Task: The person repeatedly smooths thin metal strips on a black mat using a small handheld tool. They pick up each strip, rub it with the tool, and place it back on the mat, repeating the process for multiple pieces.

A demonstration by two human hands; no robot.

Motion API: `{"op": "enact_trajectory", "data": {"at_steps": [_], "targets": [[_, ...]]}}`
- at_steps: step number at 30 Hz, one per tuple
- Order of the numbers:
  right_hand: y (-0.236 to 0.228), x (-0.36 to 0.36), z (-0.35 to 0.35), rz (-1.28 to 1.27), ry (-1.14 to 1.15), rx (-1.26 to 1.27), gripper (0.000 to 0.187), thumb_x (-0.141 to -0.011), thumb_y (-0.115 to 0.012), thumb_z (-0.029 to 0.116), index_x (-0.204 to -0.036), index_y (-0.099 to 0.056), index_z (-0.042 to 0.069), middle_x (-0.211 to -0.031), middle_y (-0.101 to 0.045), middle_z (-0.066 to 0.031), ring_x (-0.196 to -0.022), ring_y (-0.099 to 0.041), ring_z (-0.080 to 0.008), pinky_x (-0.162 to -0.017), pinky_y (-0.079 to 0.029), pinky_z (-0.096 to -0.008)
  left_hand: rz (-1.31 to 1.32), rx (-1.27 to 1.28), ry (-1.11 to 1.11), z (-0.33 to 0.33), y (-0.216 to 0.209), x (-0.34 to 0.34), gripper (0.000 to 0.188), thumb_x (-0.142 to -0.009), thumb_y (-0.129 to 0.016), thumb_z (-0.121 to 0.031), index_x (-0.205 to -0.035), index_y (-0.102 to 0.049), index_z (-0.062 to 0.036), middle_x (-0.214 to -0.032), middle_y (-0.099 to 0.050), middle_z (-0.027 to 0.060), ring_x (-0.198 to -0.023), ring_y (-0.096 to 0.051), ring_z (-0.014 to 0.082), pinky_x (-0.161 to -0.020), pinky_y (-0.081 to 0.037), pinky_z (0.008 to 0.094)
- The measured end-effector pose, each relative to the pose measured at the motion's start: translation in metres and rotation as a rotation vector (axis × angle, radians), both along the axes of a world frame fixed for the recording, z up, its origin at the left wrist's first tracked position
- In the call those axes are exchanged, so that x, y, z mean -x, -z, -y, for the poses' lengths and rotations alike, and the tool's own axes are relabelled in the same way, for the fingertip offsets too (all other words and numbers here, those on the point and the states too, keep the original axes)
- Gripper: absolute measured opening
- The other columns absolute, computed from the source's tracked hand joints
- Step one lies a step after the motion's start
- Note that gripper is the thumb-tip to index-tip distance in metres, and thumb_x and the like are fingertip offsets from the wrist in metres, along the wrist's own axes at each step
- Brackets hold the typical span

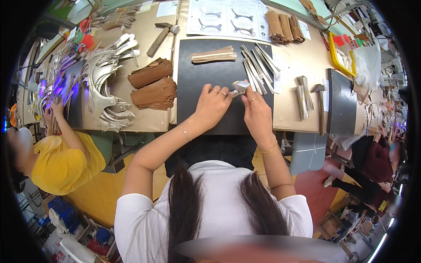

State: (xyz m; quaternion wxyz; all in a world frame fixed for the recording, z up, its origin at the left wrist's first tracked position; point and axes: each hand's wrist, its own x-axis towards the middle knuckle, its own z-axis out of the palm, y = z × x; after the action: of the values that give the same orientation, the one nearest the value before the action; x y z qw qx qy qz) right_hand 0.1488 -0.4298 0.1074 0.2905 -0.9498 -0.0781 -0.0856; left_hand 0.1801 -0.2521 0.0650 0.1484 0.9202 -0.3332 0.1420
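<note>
Between my hands, above the black mat (197,96), is a small curved silver piece (239,86), apparently a bent shiny strip. My left hand (213,106) has its fingers closed at the piece's left end. With thumb and fingers pinched, my right hand (257,113) grips its right side. My fingertips partly hide the piece, so its full shape cannot be made out. Just beyond my right hand, several silver strips (259,70) lie fanned on the mat. Farther back on the mat rests a pile of tan strips (213,55) with a paler one among them.
Stacked brown pieces (153,93) and a hammer (158,40) lie left of the mat; silver cut pieces (103,87) lie farther left. Rightward are tied bundles (302,101), another hammer (321,109) and a yellow basket (343,61). A co-worker in yellow (66,164) works at left.
</note>
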Motion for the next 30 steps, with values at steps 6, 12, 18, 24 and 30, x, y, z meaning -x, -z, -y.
{"op": "enact_trajectory", "data": {"at_steps": [6, 12, 18, 24, 30], "targets": [[-0.001, 0.0, 0.0, -0.11, -0.022, 0.137, 0.042, -0.101, -0.06, 0.017, -0.142, -0.057, 0.009, -0.091, -0.064, -0.0125, -0.074, -0.067, -0.0342, -0.064, -0.055, -0.044, -0.294, 0.304, -0.078, -0.009, -0.002, -0.001, 0.015, -0.085, -0.072, -0.013, -0.099, -0.076, -0.0145, -0.093, -0.063, 0.0009, -0.091, -0.06, 0.0197, -0.087, -0.038, 0.0396], [0.0, 0.002, -0.004, 0.059, -0.028, -0.02, 0.044, -0.101, -0.06, 0.017, -0.144, -0.056, 0.011, -0.089, -0.062, -0.0124, -0.072, -0.066, -0.0344, -0.063, -0.054, -0.0448, -0.075, -0.055, -0.076, -0.002, -0.004, 0.009, 0.017, -0.086, -0.073, -0.014, -0.103, -0.077, -0.0157, -0.096, -0.064, -0.0002, -0.095, -0.061, 0.018, -0.087, -0.035, 0.0407], [0.002, 0.005, -0.004, -0.132, -0.023, 0.151, 0.044, -0.101, -0.06, 0.016, -0.144, -0.056, 0.01, -0.089, -0.062, -0.013, -0.07, -0.066, -0.0356, -0.062, -0.054, -0.0444, -0.445, 0.243, -0.149, -0.016, -0.008, 0.001, 0.018, -0.085, -0.073, -0.013, -0.103, -0.078, -0.0158, -0.097, -0.065, 0.0006, -0.096, -0.061, 0.0183, -0.087, -0.033, 0.0418], [-0.002, 0.005, -0.005, 0.027, -0.043, -0.002, 0.043, -0.101, -0.06, 0.017, -0.143, -0.057, 0.01, -0.09, -0.063, -0.0119, -0.071, -0.067, -0.0346, -0.062, -0.054, -0.0441, -0.21, -0.003, -0.093, -0.01, -0.009, 0.01, 0.015, -0.085, -0.073, -0.014, -0.1, -0.077, -0.0149, -0.096, -0.064, 0.0006, -0.095, -0.061, 0.0189, -0.087, -0.034, 0.0417], [-0.002, 0.009, -0.011, -0.118, -0.054, 0.149, 0.043, -0.1, -0.061, 0.016, -0.143, -0.056, 0.011, -0.089, -0.063, -0.0118, -0.073, -0.067, -0.034, -0.063, -0.055, -0.0433, -0.347, 0.226, -0.158, -0.017, -0.009, 0.009, 0.013, -0.085, -0.073, -0.014, -0.098, -0.077, -0.0149, -0.095, -0.063, -0.0008, -0.092, -0.061, 0.0192, -0.087, -0.034, 0.0443]]}}
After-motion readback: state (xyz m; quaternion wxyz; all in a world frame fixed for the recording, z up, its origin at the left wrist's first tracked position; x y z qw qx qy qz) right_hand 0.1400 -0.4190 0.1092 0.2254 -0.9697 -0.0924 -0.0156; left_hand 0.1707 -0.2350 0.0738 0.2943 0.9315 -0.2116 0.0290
